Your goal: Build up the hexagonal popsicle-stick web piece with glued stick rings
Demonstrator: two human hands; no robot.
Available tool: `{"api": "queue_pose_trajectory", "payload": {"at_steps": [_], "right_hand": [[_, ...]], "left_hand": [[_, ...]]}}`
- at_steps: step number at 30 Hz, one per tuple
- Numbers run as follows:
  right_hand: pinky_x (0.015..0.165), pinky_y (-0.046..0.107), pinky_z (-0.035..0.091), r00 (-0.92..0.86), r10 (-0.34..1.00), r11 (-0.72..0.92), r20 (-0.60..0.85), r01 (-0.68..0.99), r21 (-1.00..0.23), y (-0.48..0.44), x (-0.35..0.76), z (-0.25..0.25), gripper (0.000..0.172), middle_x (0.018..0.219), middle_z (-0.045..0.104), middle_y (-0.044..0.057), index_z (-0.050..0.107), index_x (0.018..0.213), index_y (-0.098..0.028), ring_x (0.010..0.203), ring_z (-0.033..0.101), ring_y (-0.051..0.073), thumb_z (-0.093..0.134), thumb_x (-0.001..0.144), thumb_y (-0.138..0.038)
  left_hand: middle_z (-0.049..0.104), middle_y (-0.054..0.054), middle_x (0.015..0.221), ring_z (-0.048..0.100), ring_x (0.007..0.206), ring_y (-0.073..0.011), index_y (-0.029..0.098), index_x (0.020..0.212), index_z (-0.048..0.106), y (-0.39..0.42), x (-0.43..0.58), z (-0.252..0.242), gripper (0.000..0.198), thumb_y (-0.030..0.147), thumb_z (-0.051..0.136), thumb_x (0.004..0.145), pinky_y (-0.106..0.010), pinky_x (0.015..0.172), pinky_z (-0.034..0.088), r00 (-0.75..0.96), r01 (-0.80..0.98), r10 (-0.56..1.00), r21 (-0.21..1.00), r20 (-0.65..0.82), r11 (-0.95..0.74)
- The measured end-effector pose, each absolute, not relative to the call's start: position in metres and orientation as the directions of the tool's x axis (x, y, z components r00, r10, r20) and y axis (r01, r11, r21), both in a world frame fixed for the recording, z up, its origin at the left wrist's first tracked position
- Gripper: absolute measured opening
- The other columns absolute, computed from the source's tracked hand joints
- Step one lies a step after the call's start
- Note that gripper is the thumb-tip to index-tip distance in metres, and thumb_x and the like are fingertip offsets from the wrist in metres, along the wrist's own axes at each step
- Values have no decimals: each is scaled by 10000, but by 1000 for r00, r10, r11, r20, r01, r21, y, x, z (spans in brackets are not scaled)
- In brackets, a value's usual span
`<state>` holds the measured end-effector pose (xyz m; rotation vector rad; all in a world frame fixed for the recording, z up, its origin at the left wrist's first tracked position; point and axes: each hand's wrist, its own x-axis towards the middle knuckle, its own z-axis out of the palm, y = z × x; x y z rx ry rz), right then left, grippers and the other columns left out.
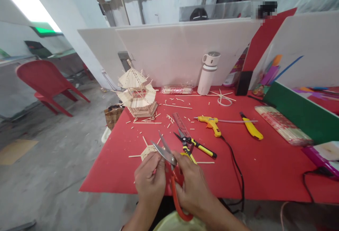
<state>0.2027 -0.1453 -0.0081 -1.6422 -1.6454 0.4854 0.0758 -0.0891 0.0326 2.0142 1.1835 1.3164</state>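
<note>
One pair of orange-handled scissors (169,157), probably light, stiff and slick-bladed, hovers above the red surface (111,174), gripped by the right hand (192,178); handles suit holding best. The left hand (150,174) pinches its fingers closed beside the parted blades, any contents hidden.

Stick web (146,151) partly hidden behind left grip (150,176); forearms (221,212) cut off below.

Craft workshop: glue gun (211,121), stick pagoda (140,102)
</note>
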Motion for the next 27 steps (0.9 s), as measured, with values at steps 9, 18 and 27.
{"api": "queue_pose_trajectory", "payload": {"at_steps": [9, 18, 27], "right_hand": [[902, 372, 520, 126, 928, 219, 351, 578, -786, -141, 202, -12, 697, 1103, 640, 93, 450, 1395, -204, 1030, 615, 231, 548, 707, -150], [998, 435, 491, 79, 952, 190, 295, 604, -774, -141, 202, -13, 761, 1287, 560, 106, 334, 1453, -244, 1197, 556, 255, 517, 722, -136], [1014, 446, 478, 75, 966, 150, 246, 613, -776, -137, 201, -7, 670, 1297, 559, 124, 356, 1442, -223, 1200, 557, 261, 510, 790, -195]], "left_hand": [[584, 11, 656, 562, 570, -80, 166, 722, 625, -90, 76, 32, 216, 116, 538, 913, -164, 567, 461, 165, 396, 844, 749, 511, -531], [621, 3, 676, 605, 605, -82, 170, 699, 636, -85, 78, 32, 241, 99, 539, 908, -156, 577, 470, 170, 402, 820, 722, 546, -564], [653, -3, 696, 604, 592, -87, 177, 741, 669, -84, 81, 35, 219, 107, 536, 900, -161, 556, 462, 167, 433, 819, 706, 548, -560]]}}
